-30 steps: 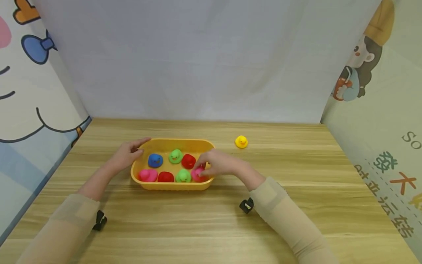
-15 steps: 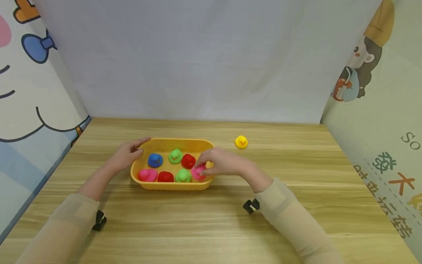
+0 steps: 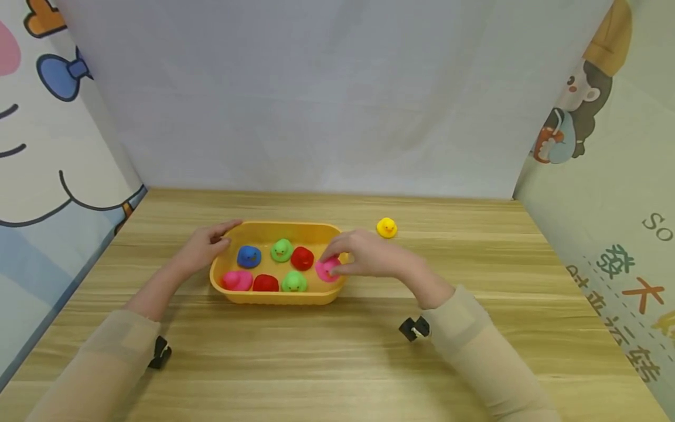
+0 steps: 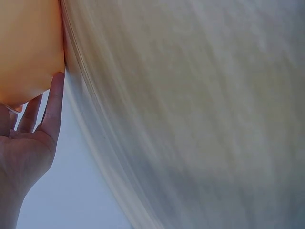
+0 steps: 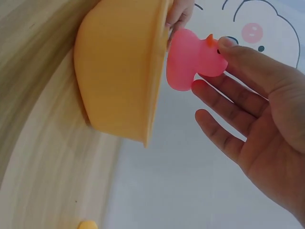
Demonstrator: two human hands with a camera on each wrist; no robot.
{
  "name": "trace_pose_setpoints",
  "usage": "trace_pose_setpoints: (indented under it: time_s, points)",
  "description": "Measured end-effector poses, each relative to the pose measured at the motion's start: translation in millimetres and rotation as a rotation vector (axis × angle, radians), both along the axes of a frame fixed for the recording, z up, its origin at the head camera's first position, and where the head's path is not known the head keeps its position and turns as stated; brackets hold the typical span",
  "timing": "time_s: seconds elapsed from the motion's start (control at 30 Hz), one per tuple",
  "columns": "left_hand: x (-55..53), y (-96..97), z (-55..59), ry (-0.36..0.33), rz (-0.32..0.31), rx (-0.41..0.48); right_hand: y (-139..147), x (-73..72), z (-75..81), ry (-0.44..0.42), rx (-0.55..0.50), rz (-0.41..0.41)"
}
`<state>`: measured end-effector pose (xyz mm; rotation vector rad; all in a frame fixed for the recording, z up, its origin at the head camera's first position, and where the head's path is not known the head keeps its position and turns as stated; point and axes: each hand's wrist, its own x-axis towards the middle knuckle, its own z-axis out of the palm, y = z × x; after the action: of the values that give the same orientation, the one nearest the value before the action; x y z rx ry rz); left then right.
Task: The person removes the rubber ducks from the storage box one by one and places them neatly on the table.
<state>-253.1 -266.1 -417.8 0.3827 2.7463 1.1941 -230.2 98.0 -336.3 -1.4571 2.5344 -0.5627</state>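
My right hand pinches a pink rubber duck by the head between thumb and fingers. In the right wrist view this duck is lifted beside the rim of an orange-yellow plastic basin. At the basin's left end, my left hand holds the rim, thumb over the edge and fingers along the outer wall. Inside the basin sit a blue duck, two green ducks, one of them the front green duck, two red ducks including the back red duck, and another pink duck.
A yellow duck stands on the wooden table, behind and right of the basin. A pale curtain hangs along the table's back edge. Printed cloths flank both sides.
My right hand has raised the pink duck from the basin's front right area and shifted it right, over the right end. My left hand stays at the rim.
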Motion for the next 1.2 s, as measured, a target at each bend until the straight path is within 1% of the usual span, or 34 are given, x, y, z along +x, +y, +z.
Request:
trace_pose_setpoints:
  time_s: [0.2,0.33,0.57,0.7,0.97,1.1,1.2]
  points:
    - [0.2,0.7,0.5,-0.015,0.003,0.001,13,0.5,10.5,0.039,-0.090,0.028]
    - [0.0,1.0,1.7,-0.012,0.004,-0.007,21,-0.5,14.8,0.070,-0.103,0.020]
    - [-1.3,0.1,1.3,0.001,0.002,-0.011,36,-0.6,20.0,0.130,-0.109,-0.024]
    - [-1.0,-0.5,0.5,-0.003,-0.004,-0.003,45,-0.2,21.7,0.132,-0.122,-0.053]
    - [-1.5,0.1,-0.2,0.009,0.006,-0.011,66,0.3,29.3,0.115,-0.147,-0.150]
    - [-1.2,0.2,0.1,0.011,0.005,-0.012,78,-0.5,30.0,0.136,-0.159,-0.176]
    - [-0.6,0.4,0.2,0.003,-0.001,-0.003,86,-1.9,27.9,0.169,-0.181,-0.181]
